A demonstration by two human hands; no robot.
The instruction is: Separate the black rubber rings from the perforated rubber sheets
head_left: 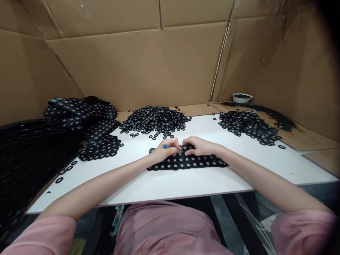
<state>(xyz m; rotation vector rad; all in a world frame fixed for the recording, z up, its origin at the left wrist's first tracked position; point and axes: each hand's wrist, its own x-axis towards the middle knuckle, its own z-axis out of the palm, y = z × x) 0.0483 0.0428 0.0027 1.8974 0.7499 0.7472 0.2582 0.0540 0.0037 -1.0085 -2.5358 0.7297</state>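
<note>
"So, which step do we have in hand?"

"Judging by our hands, fine work on the dotted black strip (186, 164). It lies right in front of us on the white board (127, 184), and both hands meet over its far part."

"How do our fingers stand?"

"Our left hand (163, 151) is closed in a pinch, its fingertips together just above the strip, with a small blue item (166, 146) gripped inside it. What sits at the very tips is too small for us to make out. Our right hand (202, 146) is curled over the strip, thumb and forefinger bent toward the left fingertips. Whether they grip the edge or only rest on it, we can't tell."

"And what does the next move call for?"

"A steady right hand, we'd judge, so the strip doesn't slide, and small, exact motion from the left. We'd do well to mind the fingertips, since they're so near one another."

"Are the loose rings in our way?"

"No, the middle heap (155, 120) lies beyond our hands and the right-hand heap (248, 125) well off to the side."
</note>
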